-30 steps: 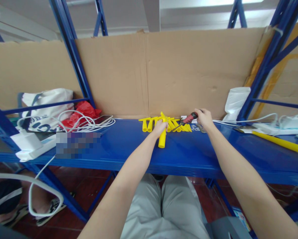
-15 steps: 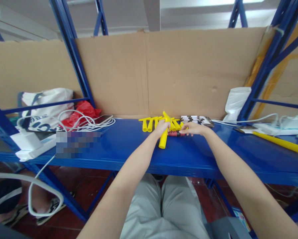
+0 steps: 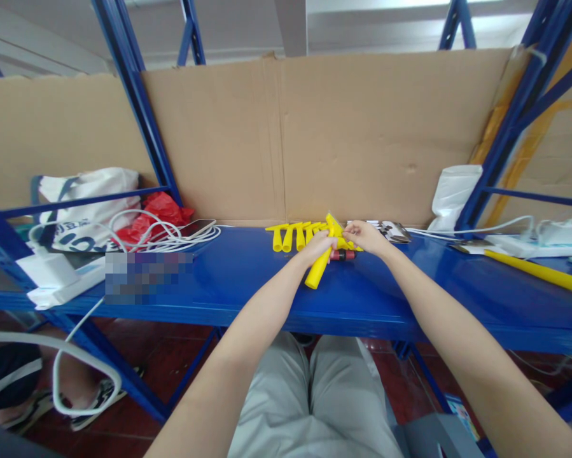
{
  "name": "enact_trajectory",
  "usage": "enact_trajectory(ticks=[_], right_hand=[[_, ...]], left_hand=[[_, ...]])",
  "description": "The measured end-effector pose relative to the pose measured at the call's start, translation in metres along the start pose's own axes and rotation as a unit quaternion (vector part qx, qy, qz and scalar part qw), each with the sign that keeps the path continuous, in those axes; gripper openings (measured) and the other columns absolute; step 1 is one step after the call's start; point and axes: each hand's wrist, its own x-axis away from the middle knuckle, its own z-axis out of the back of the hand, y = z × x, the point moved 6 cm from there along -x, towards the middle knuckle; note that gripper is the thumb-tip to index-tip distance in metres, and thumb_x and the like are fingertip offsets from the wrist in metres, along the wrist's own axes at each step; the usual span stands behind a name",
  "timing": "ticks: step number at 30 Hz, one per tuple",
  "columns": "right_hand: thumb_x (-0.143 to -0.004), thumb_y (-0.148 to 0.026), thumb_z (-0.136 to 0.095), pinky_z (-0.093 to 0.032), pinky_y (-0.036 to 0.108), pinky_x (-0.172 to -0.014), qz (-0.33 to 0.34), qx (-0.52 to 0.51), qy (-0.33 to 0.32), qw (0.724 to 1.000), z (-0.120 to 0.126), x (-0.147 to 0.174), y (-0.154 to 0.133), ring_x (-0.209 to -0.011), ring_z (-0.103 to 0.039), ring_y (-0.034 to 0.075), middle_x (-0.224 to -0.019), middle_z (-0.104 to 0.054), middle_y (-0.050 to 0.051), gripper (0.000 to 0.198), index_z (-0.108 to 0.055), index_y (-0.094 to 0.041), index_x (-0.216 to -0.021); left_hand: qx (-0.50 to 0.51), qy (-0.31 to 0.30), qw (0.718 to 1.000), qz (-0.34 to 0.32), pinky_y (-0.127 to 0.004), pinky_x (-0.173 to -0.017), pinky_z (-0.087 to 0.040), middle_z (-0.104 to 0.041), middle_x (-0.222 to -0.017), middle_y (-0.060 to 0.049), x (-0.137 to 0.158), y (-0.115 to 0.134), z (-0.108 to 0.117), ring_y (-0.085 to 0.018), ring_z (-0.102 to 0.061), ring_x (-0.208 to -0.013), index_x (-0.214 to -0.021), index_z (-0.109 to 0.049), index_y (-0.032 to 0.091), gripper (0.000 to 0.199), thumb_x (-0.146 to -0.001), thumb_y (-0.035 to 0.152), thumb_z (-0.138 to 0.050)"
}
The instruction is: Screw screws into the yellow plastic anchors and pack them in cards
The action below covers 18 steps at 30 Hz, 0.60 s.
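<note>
My left hand [image 3: 319, 248] is wrapped around a yellow T-shaped tool with a tube handle [image 3: 317, 272], held tilted above the blue shelf, its wide head pointing away from me. Close to that head is my right hand [image 3: 364, 235], fingers pinched together; what they hold, if anything, is too small to make out. Under the hands lies a red and black cylindrical object [image 3: 345, 254], partly covered. Several similar yellow tools [image 3: 287, 238] lie in a row behind my left hand. Black-and-white packets [image 3: 394, 231] are partly hidden behind my right hand.
The blue shelf [image 3: 247, 286] has a cardboard wall [image 3: 362, 140] behind it. On the left are white cables [image 3: 190, 238], a red bag [image 3: 164, 213] and a power strip [image 3: 76, 283]. A long yellow tube [image 3: 538, 270] and a white pouch [image 3: 455, 200] are on the right.
My right hand has moved up and left, from the red and black object to the head of the yellow tool. The yellow tool's head has tilted to the right.
</note>
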Motion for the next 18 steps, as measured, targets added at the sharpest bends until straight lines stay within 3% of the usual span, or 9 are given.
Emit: enact_trajectory(ticks=[10,18], right_hand=[[-0.075,-0.01,-0.053,-0.036,0.019,-0.043,-0.037,-0.022,0.005,0.999,-0.0013,0.003,-0.0054,-0.041,-0.047,0.007,-0.052,-0.052,-0.004,0.011,-0.049,-0.018,-0.068],[-0.074,-0.012,-0.052,-0.033,0.018,-0.044,-0.04,0.02,0.001,0.999,0.0071,0.0013,-0.0008,-0.04,-0.042,0.006,-0.046,-0.048,-0.006,0.008,-0.052,-0.017,-0.068]], left_hand=[[-0.01,-0.005,1.0,0.005,-0.022,-0.041,-0.035,-0.044,-0.038,0.005,-0.0017,-0.0016,-0.0004,-0.009,-0.04,-0.032,-0.066,-0.046,0.018,0.013,-0.063,0.005,-0.045],[-0.003,-0.001,1.0,-0.001,-0.021,-0.039,-0.033,-0.045,-0.038,0.004,-0.0047,-0.0054,0.0017,-0.009,-0.04,-0.032,-0.061,-0.045,0.018,0.013,-0.062,0.005,-0.046]])
